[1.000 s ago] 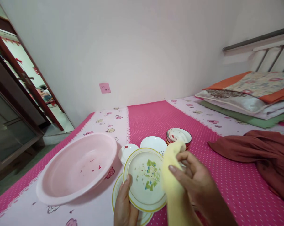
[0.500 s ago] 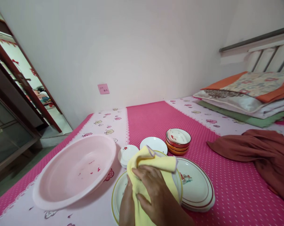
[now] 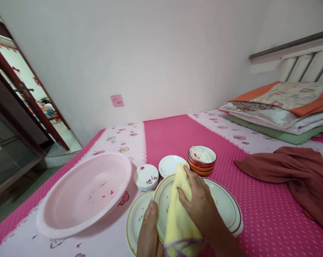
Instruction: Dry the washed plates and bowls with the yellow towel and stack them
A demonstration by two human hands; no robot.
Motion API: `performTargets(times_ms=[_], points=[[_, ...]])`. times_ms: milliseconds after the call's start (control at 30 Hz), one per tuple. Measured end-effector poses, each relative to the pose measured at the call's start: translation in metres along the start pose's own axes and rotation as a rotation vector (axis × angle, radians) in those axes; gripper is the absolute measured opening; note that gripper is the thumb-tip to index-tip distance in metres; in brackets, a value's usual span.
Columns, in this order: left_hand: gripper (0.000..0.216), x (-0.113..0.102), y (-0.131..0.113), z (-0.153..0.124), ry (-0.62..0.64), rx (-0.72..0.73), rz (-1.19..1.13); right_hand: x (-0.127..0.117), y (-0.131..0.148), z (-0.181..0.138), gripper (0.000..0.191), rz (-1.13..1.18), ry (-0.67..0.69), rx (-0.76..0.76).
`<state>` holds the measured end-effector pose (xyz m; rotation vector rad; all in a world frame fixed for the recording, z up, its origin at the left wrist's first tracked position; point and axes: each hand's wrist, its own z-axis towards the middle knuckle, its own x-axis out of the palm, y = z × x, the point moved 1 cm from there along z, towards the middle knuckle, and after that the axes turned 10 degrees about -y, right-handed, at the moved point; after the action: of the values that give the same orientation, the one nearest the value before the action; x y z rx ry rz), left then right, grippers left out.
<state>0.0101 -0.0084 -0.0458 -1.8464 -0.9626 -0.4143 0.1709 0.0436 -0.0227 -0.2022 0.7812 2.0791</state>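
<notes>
My left hand (image 3: 149, 232) grips the left edge of a white plate (image 3: 163, 194) with a yellow-green rim, tilted up off the bed. In my right hand (image 3: 199, 200) is a yellow cloth (image 3: 179, 210) with a purple-stitched edge, pressed against the plate's face and covering its right part. Beneath and to the left lies another plate (image 3: 137, 214) with the same rim. A stack of larger oval plates (image 3: 227, 203) with brown rim lines sits to the right, partly hidden by my right hand and forearm.
Small flowered saucers (image 3: 147, 176) stand stacked beside a white plate (image 3: 170, 165). Stacked bowls (image 3: 202, 160) are to their right. A big pink basin (image 3: 83, 196) is on the left. A brown-red cloth (image 3: 279, 171) and folded bedding (image 3: 281, 107) lie at the right.
My right hand has moved right and up with the yellow cloth, uncovering the left part of the held plate and the flowered saucers. My left hand stays at the plate's edge.
</notes>
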Motion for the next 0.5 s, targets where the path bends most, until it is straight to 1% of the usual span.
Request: performTargets(times_ms=[100,200,267,367,433,500], points=[[0.068,0.001,-0.005,-0.003,0.093,-0.008,-0.038,-0.005,-0.003,0.002,0.062,0.058,0.077,0.151],[0.059,-0.003,-0.007,0.001,0.171,0.015,-0.094,-0.010,0.000,0.006,0.064,0.104,0.156,0.285],[0.055,-0.007,-0.008,0.006,0.202,0.014,-0.150,-0.013,0.004,0.008,0.067,0.115,0.219,0.357],[0.055,-0.011,-0.008,0.012,0.210,-0.022,-0.211,-0.017,0.009,0.012,0.068,0.108,0.325,0.431],[0.057,-0.011,-0.008,0.013,0.211,-0.035,-0.223,-0.019,0.010,0.013,0.064,0.102,0.383,0.452],[0.059,-0.009,-0.009,0.012,0.208,-0.027,-0.214,-0.022,0.009,0.015,0.060,0.095,0.411,0.456]])
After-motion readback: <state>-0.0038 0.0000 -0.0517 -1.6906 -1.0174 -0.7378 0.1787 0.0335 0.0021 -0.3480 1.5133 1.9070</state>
